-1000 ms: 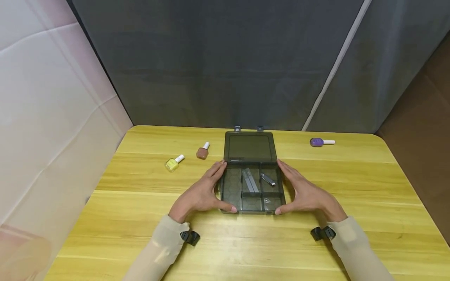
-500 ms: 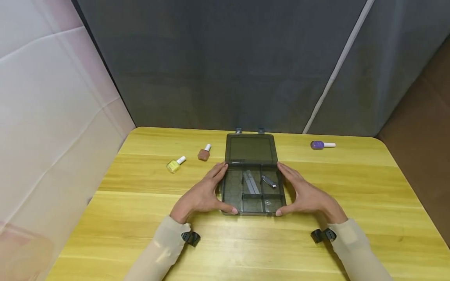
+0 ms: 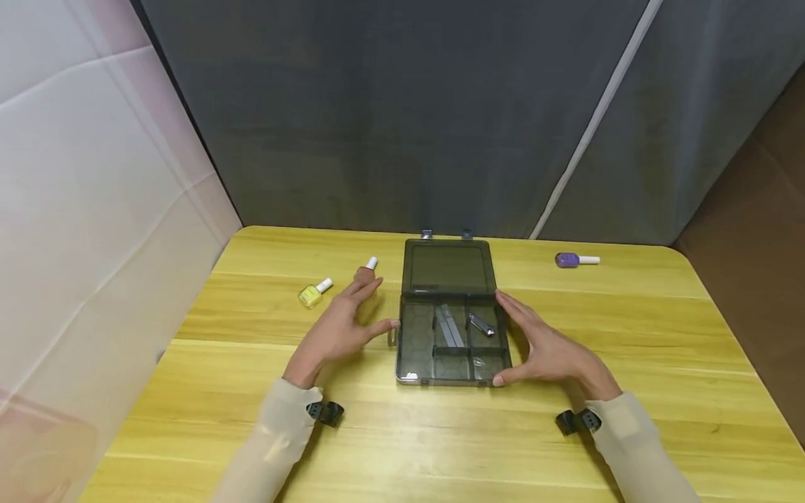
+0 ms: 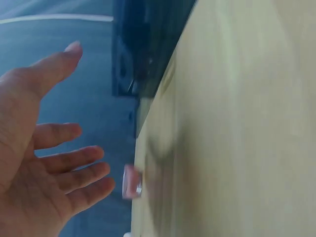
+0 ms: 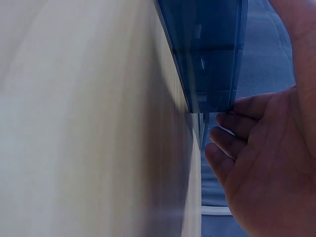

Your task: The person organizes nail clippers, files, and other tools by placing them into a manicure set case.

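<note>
Smoked-plastic organiser box (image 3: pixel 449 335) open on counter (image 3: pixel 629 335); right hand (image 3: pixel 550 349) flat against its right side; left hand (image 3: pixel 339 325) left of box, fingers spread, empty.

Head view looks down; both close wrist views share the box (image 3: pixel 449 335).

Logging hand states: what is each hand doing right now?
Left hand: open, holding nothing, beside the brown polish bottle.
Right hand: open, fingers against the organizer box.
</note>
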Demonstrator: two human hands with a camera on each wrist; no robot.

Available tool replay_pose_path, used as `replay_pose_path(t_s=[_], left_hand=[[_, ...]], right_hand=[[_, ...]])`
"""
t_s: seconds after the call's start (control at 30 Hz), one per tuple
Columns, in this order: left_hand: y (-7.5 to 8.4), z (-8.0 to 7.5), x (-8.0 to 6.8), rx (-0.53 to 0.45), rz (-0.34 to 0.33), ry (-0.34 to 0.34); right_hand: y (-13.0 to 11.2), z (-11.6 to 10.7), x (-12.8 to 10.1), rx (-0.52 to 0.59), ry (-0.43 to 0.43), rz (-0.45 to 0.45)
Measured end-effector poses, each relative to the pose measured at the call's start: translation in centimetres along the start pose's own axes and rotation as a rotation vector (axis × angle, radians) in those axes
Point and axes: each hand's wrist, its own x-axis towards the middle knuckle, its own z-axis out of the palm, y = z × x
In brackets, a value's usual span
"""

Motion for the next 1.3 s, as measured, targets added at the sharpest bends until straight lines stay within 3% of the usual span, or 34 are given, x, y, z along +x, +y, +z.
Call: replay_pose_path(t_s=[0.2,0.5,0.7,1.07,1.3], left_hand=[[-1.8,-1.6,0.0,-0.023,0.045,0.168],[-3.8,-3.8,-0.9,-0.029,-0.084,0.284],[-4.8,-4.8,-1.2,-0.041,-0.182,0.298],[-6.6,-5.1,-1.5,-0.155,-0.368,0.234],[-7.3,-4.9,-1.4,-0.102,-0.398,0.214]], right_hand=[[-0.1,0.2,0.1,0.017,-0.014,-0.002],[0.1,0.5,-0.4,0.016,-0.009,0.01],[0.1,0.3,-0.7,0.029,-0.006,0.018],[0.1,0.4,-0.6,0.044,-0.008,0.006],[0.1,0.1,-0.2,0.028,-0.01,-0.001]])
